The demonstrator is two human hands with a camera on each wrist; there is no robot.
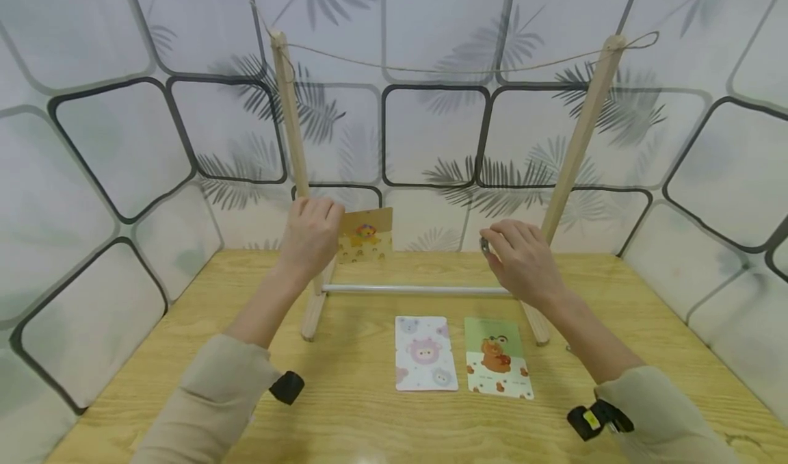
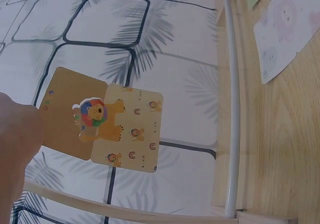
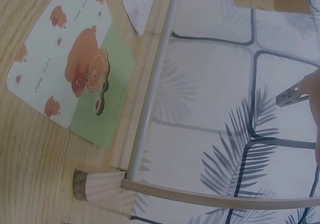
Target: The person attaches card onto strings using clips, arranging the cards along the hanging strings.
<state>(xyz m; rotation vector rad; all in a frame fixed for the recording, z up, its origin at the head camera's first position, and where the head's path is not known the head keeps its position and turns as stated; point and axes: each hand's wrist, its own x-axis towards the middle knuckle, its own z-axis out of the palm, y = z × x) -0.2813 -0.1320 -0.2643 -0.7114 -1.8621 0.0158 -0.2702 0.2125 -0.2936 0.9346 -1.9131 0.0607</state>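
Note:
My left hand [image 1: 312, 237] pinches a brown and cream card [image 1: 373, 243] by its edge, raised in front of the left post of a wooden frame. A cartoon lion [image 2: 99, 120] with a colourful mane is printed across that card. To the right, my right hand [image 1: 524, 262] is up near the right post, thumb and fingers pinching a small metal clip [image 3: 291, 95]. On the table between the hands lie two more cards: a white one [image 1: 425, 352] with pastel animal faces and a green and white one [image 1: 497, 358] with a brown bear.
A thin cord [image 1: 431, 70] sags between the tops of the left post [image 1: 291, 115] and right post [image 1: 581, 142]. Low down, a white crossbar [image 1: 412, 289] joins the frame's sides. Behind stands a patterned curtain [image 1: 431, 135]; all rests on a wooden table [image 1: 357, 409].

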